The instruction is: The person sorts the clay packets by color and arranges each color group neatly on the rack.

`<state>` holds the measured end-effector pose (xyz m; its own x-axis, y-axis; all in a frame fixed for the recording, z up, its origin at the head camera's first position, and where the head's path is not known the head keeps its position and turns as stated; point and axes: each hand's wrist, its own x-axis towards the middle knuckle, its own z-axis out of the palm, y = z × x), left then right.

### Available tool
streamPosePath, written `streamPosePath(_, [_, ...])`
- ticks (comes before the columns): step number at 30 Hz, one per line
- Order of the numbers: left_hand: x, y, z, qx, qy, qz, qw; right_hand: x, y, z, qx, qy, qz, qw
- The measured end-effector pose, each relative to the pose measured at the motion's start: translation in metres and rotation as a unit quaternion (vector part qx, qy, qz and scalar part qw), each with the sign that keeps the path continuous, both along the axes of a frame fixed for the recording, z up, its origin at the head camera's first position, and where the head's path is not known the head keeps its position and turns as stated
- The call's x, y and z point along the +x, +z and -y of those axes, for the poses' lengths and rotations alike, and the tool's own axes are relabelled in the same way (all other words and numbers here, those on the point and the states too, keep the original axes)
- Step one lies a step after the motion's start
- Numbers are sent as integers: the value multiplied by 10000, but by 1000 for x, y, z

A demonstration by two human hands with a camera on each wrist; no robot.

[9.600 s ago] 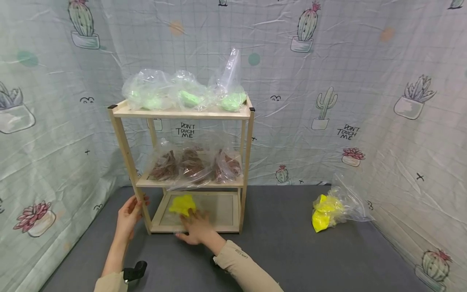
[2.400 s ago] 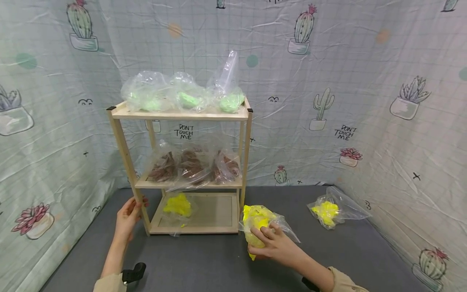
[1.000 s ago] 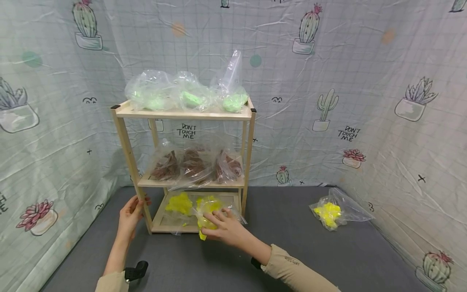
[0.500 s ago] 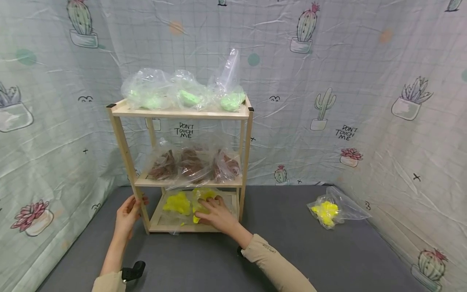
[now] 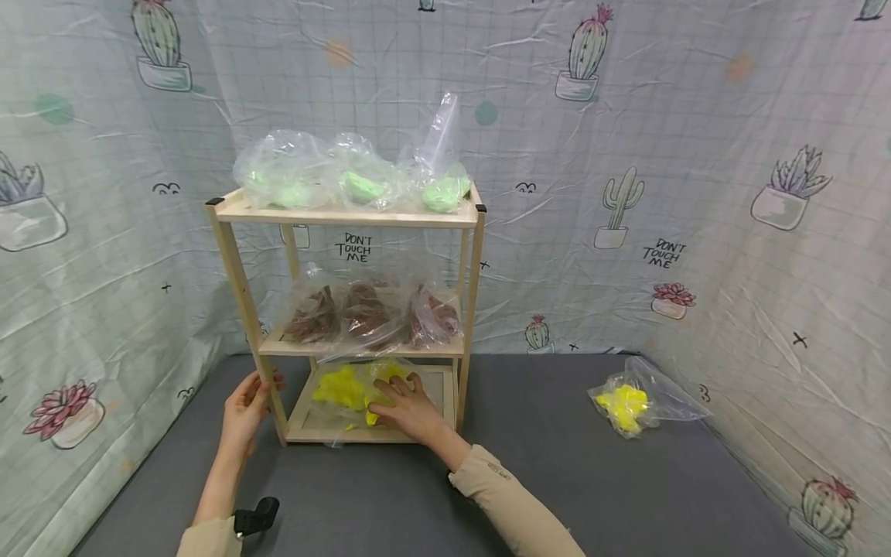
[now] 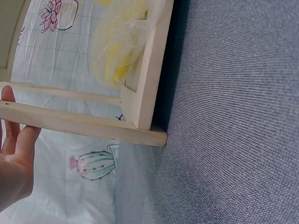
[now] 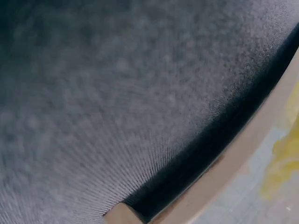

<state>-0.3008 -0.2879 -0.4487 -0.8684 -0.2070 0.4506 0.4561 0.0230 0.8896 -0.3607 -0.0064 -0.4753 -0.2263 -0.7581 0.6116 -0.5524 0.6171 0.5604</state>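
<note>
A small wooden shelf rack (image 5: 348, 220) stands on the grey cloth. My left hand (image 5: 241, 414) grips its front left post (image 5: 239, 286); in the left wrist view, thumb and fingers lie on opposite sides of that post (image 6: 84, 127). On the bottom tier, my right hand (image 5: 414, 414) holds a clear plastic bag of yellow soft-looking lumps (image 5: 388, 370) with bent fingers, which partly cover it. Touching it on the left lies a similar yellow bag (image 5: 339, 387). The right wrist view misses the hand but catches blurred yellow contents (image 7: 282, 161) beyond the shelf edge.
Bags with pale green lumps (image 5: 365, 189) fill the top tier, and bags of brown lumps (image 5: 365, 313) the middle one, their plastic overhanging its front edge. Another yellow bag (image 5: 624, 406) lies on the cloth at right. A printed curtain (image 5: 529, 139) encloses the space.
My right hand let go of the first yellow bag, then carried a second one from the right onto the bottom tier and pushed it farther in. The left hand stays on the post.
</note>
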Motion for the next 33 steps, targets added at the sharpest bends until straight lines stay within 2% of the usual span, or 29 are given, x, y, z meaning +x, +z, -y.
streamPosePath(5, [-1,-1,0,105,-111,-109,9998,1,-1,-1,215,-64,373,9991])
streamPosePath(10, [0,-1,-1,152,-100,-38,9998,4,-1,-3,549,-244,1185,9911])
streamPosePath(12, [0,-1,-1,182,-80,14,9998,7,2,-2,693,-340,1669,9829])
streamPosePath(15, [1,0,-1,199,-90,36,9998,13,9,1,880,-573,2516,9621])
streamPosePath(18, [1,0,-2,237,-108,6,9997,18,13,5,948,-812,3032,9447])
streamPosePath(19, [1,0,-2,236,-112,-1,9997,18,12,7,955,-877,3089,9422])
streamPosePath(23, [0,0,-2,234,-96,-2,9997,19,8,11,834,-949,3001,9455])
streamPosePath(29, [0,-1,-2,231,-33,56,9997,23,10,10,613,-1016,3067,9444])
streamPosePath(33, [1,-1,-1,199,43,143,9997,23,12,7,628,-1034,2896,9495])
